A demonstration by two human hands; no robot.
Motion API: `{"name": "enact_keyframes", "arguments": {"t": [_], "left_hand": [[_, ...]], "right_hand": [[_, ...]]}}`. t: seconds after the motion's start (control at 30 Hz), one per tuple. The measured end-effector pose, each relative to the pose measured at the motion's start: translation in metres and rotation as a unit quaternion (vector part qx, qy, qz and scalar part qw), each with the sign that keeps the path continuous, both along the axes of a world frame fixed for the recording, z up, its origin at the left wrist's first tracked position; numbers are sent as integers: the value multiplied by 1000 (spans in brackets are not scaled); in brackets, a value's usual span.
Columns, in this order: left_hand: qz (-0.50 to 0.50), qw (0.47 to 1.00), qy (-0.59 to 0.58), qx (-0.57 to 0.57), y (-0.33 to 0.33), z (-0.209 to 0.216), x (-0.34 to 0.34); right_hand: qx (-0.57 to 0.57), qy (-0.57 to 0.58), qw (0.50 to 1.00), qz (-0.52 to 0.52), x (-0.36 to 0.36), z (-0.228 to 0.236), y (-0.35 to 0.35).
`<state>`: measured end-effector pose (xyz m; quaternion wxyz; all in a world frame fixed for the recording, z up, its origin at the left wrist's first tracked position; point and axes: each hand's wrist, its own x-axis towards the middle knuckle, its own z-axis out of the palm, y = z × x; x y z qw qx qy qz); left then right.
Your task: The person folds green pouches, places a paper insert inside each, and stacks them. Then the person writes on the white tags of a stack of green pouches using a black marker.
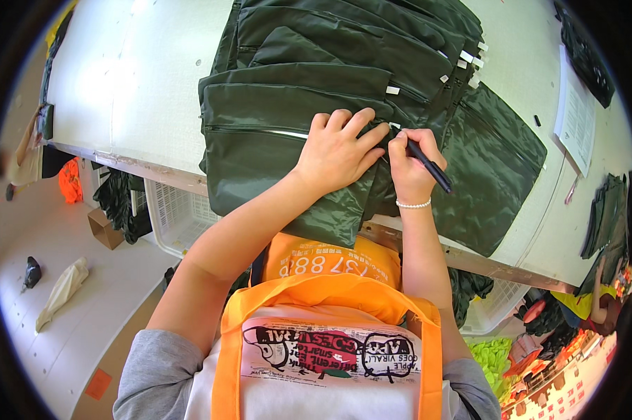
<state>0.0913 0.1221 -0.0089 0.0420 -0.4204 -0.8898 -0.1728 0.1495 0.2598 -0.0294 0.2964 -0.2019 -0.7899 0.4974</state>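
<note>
Layered dark green garments [281, 168] of shiny fabric, with zips and small white labels, lie across the table in front of me. My left hand [340, 150] rests on the top one, its bent fingers holding the fabric beside a white label [395, 126]. Close by on the right, my right hand [414, 164] grips a black marker pen [431, 168]. The pen's thick end slants down to the right, and its tip is at the label, mostly behind my fingers. A string of white beads circles my right wrist.
Pale tabletop [141, 84] surrounds the pile. A small black cap-like piece [537, 120] and printed paper sheets [575, 112] lie right. White plastic crates [179, 217] stand under the table edge. A cardboard box [106, 227] is on the left floor; another person [599, 308] is far right.
</note>
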Motion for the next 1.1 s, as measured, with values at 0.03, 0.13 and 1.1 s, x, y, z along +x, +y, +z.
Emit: {"name": "enact_keyframes", "arguments": {"t": [0.03, 0.13, 1.1], "left_hand": [[0, 1000, 1, -1, 0, 0, 0], [0, 1000, 0, -1, 0, 0, 0], [-25, 999, -30, -17, -6, 4, -15]], "right_hand": [[-3, 3, 1000, 3, 0, 0, 0], [1, -12, 1000, 9, 2, -3, 2], [196, -211, 937, -199, 135, 14, 214]]}}
